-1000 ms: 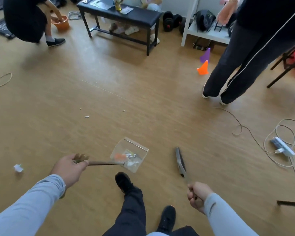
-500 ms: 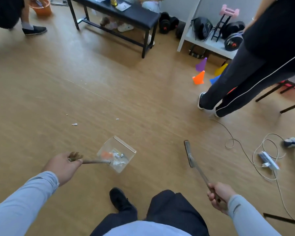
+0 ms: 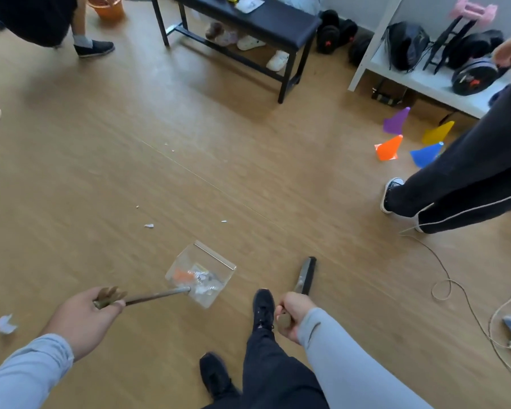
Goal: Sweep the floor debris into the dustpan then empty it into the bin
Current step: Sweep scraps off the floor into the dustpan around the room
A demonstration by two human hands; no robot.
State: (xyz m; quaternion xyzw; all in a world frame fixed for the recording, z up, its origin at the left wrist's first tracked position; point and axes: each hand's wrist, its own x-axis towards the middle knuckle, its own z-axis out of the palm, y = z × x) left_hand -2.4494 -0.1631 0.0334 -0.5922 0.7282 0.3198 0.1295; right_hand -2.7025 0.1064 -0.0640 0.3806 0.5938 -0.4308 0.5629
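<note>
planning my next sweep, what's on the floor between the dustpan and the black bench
In the head view, between the dustpan and the black bench lie small white paper scraps on otherwise bare wood floor.

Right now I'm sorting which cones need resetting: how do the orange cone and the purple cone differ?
The orange cone stands on its base, tilted; the purple cone lies on its side. The orange cone is nearer the person holding the dustpan; the purple cone is closer to the white shelf. Both look alike in shape and size and sit on the wooden floor.
</note>
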